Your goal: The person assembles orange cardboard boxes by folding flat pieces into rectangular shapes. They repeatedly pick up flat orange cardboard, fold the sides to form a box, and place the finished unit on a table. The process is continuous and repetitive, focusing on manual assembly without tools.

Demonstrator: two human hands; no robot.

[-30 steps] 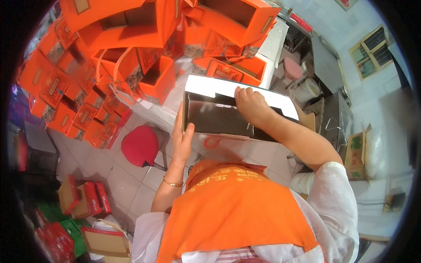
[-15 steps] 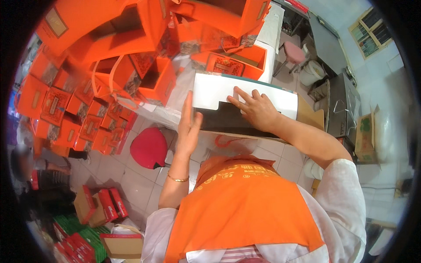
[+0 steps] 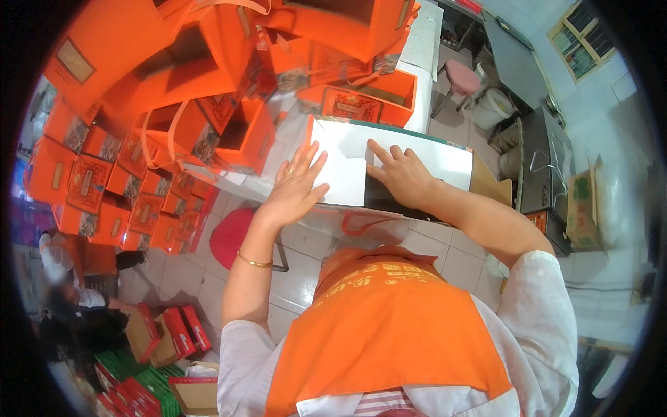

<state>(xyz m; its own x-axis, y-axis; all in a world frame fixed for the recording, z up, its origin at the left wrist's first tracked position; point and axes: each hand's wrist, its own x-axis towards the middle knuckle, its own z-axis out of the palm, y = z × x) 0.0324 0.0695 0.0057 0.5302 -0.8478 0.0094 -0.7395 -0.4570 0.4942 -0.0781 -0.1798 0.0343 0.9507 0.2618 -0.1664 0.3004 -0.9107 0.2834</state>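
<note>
Orange boxes (image 3: pixel 257 142) crowd the table (image 3: pixel 424 45) beyond the fingers (image 3: pixel 379 152). Head view: left hand (image 3: pixel 295 192) and right hand (image 3: pixel 404 179), spread, gripping nothing, lie over the white-flapped box (image 3: pixel 345 182) beneath the fingers. Probably light, stiff card that creases easily; best held by its outer sides.

White-covered table (image 3: pixel 425 43): large open orange boxes (image 3: pixel 389 31) piled toward far edge, smaller open orange box (image 3: pixel 408 105) near right edge, strap-handled orange box (image 3: pixel 256 144) near left corner. More orange boxes (image 3: pixel 87 184) stacked left. Red stool (image 3: pixel 228 242) beside near edge. Pink stool (image 3: pixel 462 75) and white bucket (image 3: pixel 495 108) on floor off right edge; dark cabinet (image 3: pixel 545 156), brown carton (image 3: pixel 582 215) beyond. Window (image 3: pixel 587 38) in wall. Lower left: red-and-brown cartons (image 3: pixel 179 335), green items (image 3: pixel 158 388), blurred person (image 3: pixel 90 299).
</note>
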